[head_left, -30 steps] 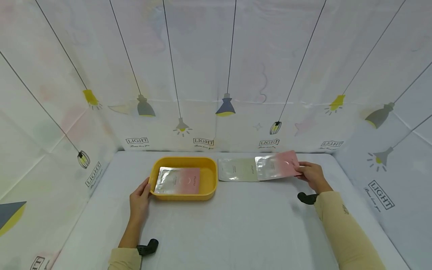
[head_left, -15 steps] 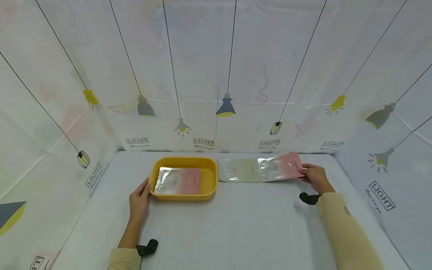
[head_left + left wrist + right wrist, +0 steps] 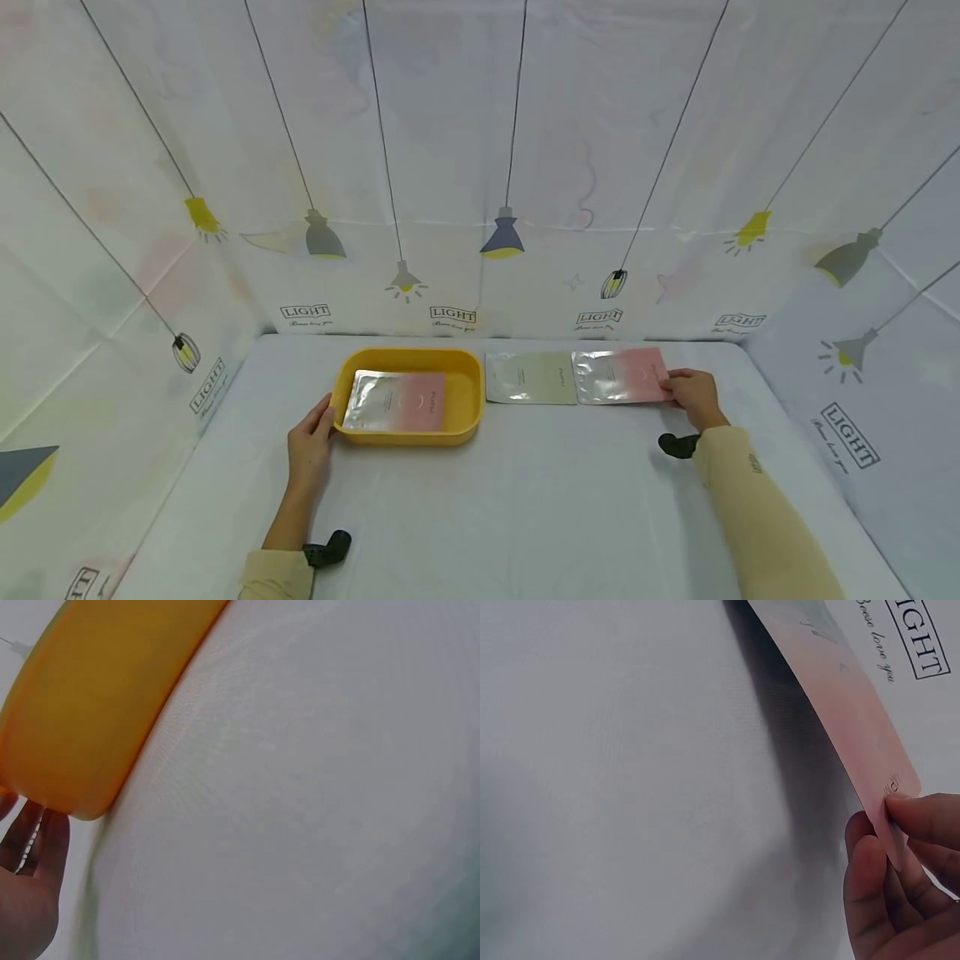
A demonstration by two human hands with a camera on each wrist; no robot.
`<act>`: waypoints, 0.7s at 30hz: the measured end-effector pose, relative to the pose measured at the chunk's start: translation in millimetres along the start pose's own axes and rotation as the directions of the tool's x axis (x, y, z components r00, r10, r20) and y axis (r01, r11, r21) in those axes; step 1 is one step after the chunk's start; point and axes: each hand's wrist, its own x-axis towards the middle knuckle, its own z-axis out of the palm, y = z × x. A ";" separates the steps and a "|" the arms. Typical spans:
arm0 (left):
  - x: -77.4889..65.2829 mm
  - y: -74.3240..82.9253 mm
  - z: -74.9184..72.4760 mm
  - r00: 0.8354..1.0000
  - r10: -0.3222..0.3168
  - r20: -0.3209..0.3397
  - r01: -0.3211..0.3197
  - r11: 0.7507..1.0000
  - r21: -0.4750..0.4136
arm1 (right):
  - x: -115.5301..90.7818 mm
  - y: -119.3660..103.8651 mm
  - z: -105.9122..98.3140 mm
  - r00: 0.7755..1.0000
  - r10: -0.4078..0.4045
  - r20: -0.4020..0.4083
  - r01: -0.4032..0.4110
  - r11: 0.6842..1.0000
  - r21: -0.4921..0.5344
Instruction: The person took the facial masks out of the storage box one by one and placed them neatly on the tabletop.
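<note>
My right hand [image 3: 693, 397] pinches the right edge of a pink-and-silver sheet mask packet [image 3: 619, 375], thumb on top and fingers beneath. In the right wrist view, the packet's pink end [image 3: 855, 742] is raised off the tabletop and casts a shadow below. Just left of it, a green-and-silver packet [image 3: 530, 377] lies flat. My left hand [image 3: 309, 447] holds the left end of a yellow tray [image 3: 467, 433]. In the left wrist view, its fingers [image 3: 54, 844] touch the tray's end wall. Another pink-and-silver packet [image 3: 395, 402] lies inside the tray, toward its left.
A white cloth covers the table [image 3: 517, 508]. Fabric walls [image 3: 450, 167] printed with hanging lamps stand behind and at both sides, close to the table's back edge. Black cameras [image 3: 678, 446] are worn at both wrists.
My right hand moves slightly right, then a little back, and the held packet turns straighter and lower, lining up beside the green one. The left hand and tray stay still.
</note>
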 end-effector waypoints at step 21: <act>-0.7 1.8 0.0 1.000 -0.017 0.011 0.017 1.000 -0.013 | -3.9 4.5 2.1 0.999 0.046 -0.020 -0.047 0.997 -0.065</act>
